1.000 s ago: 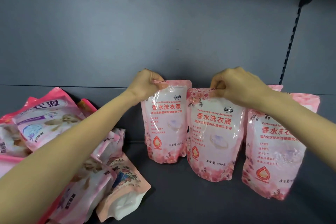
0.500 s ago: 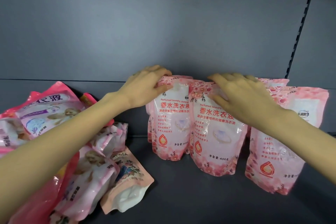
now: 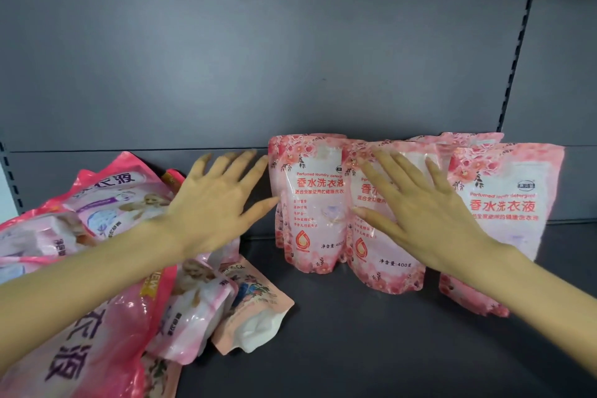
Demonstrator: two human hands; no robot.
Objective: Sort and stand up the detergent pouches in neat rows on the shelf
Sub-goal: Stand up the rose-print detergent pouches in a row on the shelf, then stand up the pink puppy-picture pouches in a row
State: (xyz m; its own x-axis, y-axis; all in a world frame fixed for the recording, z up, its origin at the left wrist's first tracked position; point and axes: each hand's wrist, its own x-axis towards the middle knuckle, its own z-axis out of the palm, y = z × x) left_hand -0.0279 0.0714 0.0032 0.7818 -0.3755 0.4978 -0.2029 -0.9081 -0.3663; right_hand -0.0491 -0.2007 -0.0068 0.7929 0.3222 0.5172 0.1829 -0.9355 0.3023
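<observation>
Against the back of the dark shelf (image 3: 355, 349), three pink rose-printed detergent pouches stand upright side by side: the left pouch (image 3: 307, 203), the middle pouch (image 3: 387, 265) touching it and set slightly forward, and the right pouch (image 3: 507, 203) further forward, with a narrow gap at the foot between it and the middle one. Each is sealed and plump and lettered "Perfumed laundry detergent". The left and middle ones are marked 400 near the foot. A pale fill shows faintly through the translucent fronts, but no more of the contents can be made out. Tops of further matching pouches (image 3: 471, 138) show behind the middle and right ones. The right hand (image 3: 429, 213) is flat before the middle pouch's face, fingers straight and spread wide; whether it presses or hangs just clear cannot be told. The left hand (image 3: 213, 203) is just left of the left pouch, fingers likewise straight and fanned, holding nothing, its thumb tip at the pouch's edge. Under the left forearm a heap of pouches (image 3: 97, 349) lies flat and jumbled, among them a puppy-printed pouch (image 3: 119, 200) and a peach pouch (image 3: 255, 307) whose clear lower part shows white inside. Behind everything rises the grey back panel (image 3: 290, 58), with a slotted upright (image 3: 513, 74) at the right.
</observation>
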